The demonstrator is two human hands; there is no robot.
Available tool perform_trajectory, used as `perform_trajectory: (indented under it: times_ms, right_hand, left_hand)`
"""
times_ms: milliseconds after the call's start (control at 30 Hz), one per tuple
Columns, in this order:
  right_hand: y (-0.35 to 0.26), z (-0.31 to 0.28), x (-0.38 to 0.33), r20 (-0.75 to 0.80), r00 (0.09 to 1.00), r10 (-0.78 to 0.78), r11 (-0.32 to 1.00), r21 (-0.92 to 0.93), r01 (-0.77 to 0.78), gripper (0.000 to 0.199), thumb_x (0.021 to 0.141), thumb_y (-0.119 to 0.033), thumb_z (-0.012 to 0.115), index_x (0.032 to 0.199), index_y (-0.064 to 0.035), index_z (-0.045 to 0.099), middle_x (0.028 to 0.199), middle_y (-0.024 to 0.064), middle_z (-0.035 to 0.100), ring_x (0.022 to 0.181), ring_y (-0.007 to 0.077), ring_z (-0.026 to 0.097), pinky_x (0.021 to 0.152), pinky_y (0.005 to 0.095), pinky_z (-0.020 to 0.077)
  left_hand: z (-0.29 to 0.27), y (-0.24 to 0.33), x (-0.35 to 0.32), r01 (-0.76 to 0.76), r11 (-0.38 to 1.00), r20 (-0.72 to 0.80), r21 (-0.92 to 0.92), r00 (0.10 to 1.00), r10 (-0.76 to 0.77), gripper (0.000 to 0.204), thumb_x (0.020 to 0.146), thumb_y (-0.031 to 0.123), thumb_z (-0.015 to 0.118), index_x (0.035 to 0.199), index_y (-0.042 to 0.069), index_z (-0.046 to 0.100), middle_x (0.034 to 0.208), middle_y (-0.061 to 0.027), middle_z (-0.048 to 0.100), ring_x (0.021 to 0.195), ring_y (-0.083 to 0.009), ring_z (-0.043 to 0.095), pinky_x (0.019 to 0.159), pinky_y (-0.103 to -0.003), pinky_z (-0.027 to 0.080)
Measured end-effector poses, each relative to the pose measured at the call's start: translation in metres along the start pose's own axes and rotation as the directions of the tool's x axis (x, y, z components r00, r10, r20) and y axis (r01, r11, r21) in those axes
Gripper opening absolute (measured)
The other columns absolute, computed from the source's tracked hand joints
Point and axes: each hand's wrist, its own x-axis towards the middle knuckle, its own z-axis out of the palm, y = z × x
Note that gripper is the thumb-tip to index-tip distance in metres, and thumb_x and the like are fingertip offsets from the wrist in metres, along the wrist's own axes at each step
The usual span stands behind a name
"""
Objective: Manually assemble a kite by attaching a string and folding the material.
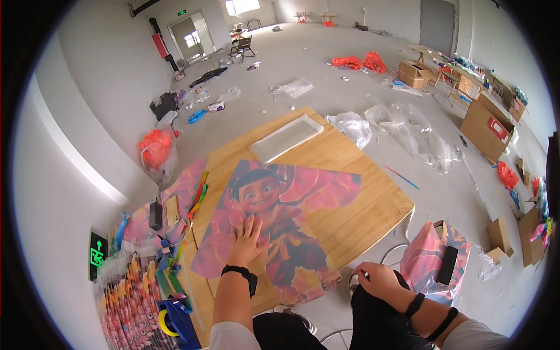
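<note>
Wooden table (373,213), sheet (277,216) beneath left grip (248,240)

Your left hand (249,240) lies flat on a red-and-purple printed sheet (291,213) with a cartoon figure, spread across the light-brown wooden table (373,216). Your right hand (373,275) rests by your black-trousered knee. A clear rectangular plastic tray (289,139) sits near the table's far edge.
</note>
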Motion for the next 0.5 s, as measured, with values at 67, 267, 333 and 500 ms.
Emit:
perform_trajectory:
  times_ms: [67,267,333,500]
  right_hand:
    - [0.003,0.000,0.000,-0.001,1.000,-0.010,1.000,-0.001,0.010,0.016,0.090,-0.019,0.061,0.098,-0.0129,0.074,0.089,0.0083,0.075,0.073,0.0297,0.071,0.069,0.0416,0.0570]
    - [-0.005,0.000,0.004,0.025,1.000,0.017,0.997,0.069,-0.019,0.015,0.090,-0.018,0.062,0.097,-0.0127,0.074,0.086,0.0091,0.074,0.075,0.0298,0.072,0.070,0.0412,0.0573]
    - [-0.002,-0.001,0.001,0.035,0.999,0.037,0.996,0.078,-0.040,0.015,0.089,-0.017,0.062,0.097,-0.0126,0.074,0.085,0.0093,0.074,0.075,0.0298,0.072,0.070,0.0411,0.0572]
    - [0.008,0.010,0.004,-0.001,1.000,-0.003,1.000,0.019,0.003,0.015,0.088,-0.016,0.063,0.097,-0.0123,0.074,0.084,0.0100,0.073,0.071,0.0298,0.070,0.068,0.0405,0.0558]
  left_hand:
    - [-0.002,0.000,-0.002,-0.003,1.000,0.001,0.007,1.000,0.003,0.094,0.091,0.066,0.059,0.164,0.025,0.015,0.172,-0.0099,0.007,0.157,-0.0411,0.001,0.122,-0.066,0.007]
    - [0.015,0.024,-0.012,0.079,0.971,-0.201,-0.224,0.971,-0.126,0.082,0.098,0.055,0.054,0.164,0.020,0.020,0.170,-0.0138,0.018,0.155,-0.0433,0.012,0.123,-0.062,0.012]
    - [0.025,0.061,-0.007,0.147,0.962,-0.289,-0.231,0.934,-0.212,0.074,0.100,0.050,0.050,0.162,0.016,0.026,0.168,-0.0174,0.021,0.153,-0.0461,0.017,0.122,-0.062,0.015]
    - [0.037,0.079,-0.020,0.160,0.985,-0.374,-0.070,0.911,-0.175,0.068,0.100,0.053,0.047,0.157,0.016,0.038,0.166,-0.0164,0.026,0.152,-0.0459,0.020,0.122,-0.061,0.015]
